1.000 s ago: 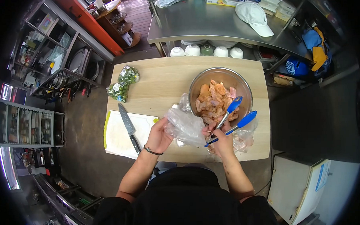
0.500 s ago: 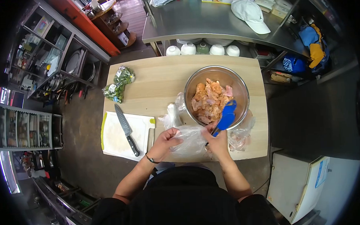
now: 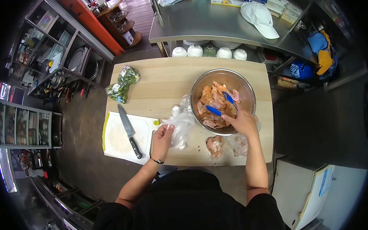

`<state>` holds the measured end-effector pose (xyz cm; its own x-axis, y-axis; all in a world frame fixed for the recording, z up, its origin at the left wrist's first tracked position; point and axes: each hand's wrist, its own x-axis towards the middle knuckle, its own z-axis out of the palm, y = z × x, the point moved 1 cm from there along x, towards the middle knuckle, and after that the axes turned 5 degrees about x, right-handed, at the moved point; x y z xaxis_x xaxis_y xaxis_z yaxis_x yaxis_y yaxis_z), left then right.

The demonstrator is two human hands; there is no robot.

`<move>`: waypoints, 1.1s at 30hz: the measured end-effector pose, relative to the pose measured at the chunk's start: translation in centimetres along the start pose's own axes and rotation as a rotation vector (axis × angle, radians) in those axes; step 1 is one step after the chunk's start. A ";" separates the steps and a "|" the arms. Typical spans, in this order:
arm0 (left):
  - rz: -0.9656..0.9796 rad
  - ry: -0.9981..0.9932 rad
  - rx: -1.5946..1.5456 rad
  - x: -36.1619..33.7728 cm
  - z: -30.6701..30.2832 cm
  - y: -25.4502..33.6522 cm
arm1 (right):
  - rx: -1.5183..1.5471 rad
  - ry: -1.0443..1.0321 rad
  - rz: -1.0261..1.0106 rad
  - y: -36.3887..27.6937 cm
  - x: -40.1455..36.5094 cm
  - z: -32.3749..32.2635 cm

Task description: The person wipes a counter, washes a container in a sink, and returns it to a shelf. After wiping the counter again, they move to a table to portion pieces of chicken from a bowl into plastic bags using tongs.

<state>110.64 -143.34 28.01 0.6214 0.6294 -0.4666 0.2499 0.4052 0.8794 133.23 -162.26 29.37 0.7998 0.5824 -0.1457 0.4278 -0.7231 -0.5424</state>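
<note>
My left hand (image 3: 162, 143) pinches the edge of a clear plastic bag (image 3: 183, 128), which hangs loose over the table beside the bowl. In my right hand (image 3: 245, 123) are tongs (image 3: 213, 110) with blue tips, spread apart over raw, seasoned-looking meat (image 3: 209, 98). That meat lies in a large steel bowl (image 3: 250, 83). Just below the bowl sits a pale piece of raw meat (image 3: 214, 146), seemingly on plastic, and a second clear bag (image 3: 239, 144) lies next to it. A white roll (image 3: 176, 111) is partly covered by the plastic.
On the left of the wooden table (image 3: 162, 75) a kitchen knife (image 3: 127, 127) rests on a white cutting board (image 3: 116, 137). Bagged green vegetables (image 3: 124, 84) lie behind it. Beyond stands a steel counter (image 3: 201, 25) with a white cap (image 3: 259, 19). A white cabinet (image 3: 296, 192) is at lower right.
My right hand has let go of the plastic bag and moved up and right over the bowl, bringing the tongs to the meat. My left hand has shifted slightly left with the bag.
</note>
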 end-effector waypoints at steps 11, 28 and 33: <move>-0.019 -0.038 -0.016 -0.3 -0.5 -1.0 | -0.504 -0.055 -0.211 -1.9 3.1 6.3; -0.044 -0.067 -0.072 -0.8 -0.2 0.0 | -0.329 0.199 0.260 2.8 2.9 -3.2; -0.058 -0.059 -0.068 -0.7 0.0 0.2 | -0.255 0.130 0.196 2.0 1.6 -4.3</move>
<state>110.25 -143.71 28.48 0.6506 0.5641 -0.5085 0.2373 0.4850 0.8417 137.18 -164.42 31.62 0.9171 0.3826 -0.1116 0.3387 -0.8957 -0.2880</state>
